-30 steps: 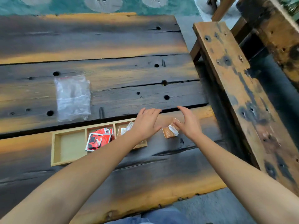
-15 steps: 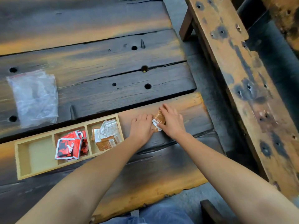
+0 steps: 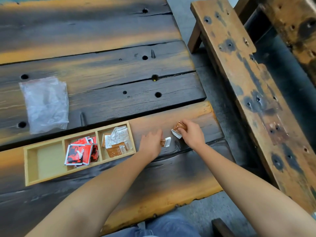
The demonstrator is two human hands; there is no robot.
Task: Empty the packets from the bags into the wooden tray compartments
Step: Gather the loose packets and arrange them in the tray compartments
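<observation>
Nearest me, my left hand (image 3: 150, 144) lay palm down on the table (image 3: 171, 182), fingers curled over a small brown-and-white packet (image 3: 166, 142) that poked out by the thumb. Just beyond it, my right hand (image 3: 192, 135) pinched a second brown packet (image 3: 178, 127). To their left sat the wooden tray (image 3: 26, 165), with red packets (image 3: 80, 152) in its middle compartment and brown-and-white sachets (image 3: 118, 141) in the right one. Farther back lay the crumpled clear bags (image 3: 46, 105), and a bench (image 3: 239, 82) stood off right.

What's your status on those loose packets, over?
Right hand grips brown packets. Left hand pinches small brown packet on the table. Wooden tray just left, right compartment part filled. Nothing in the way.
</observation>
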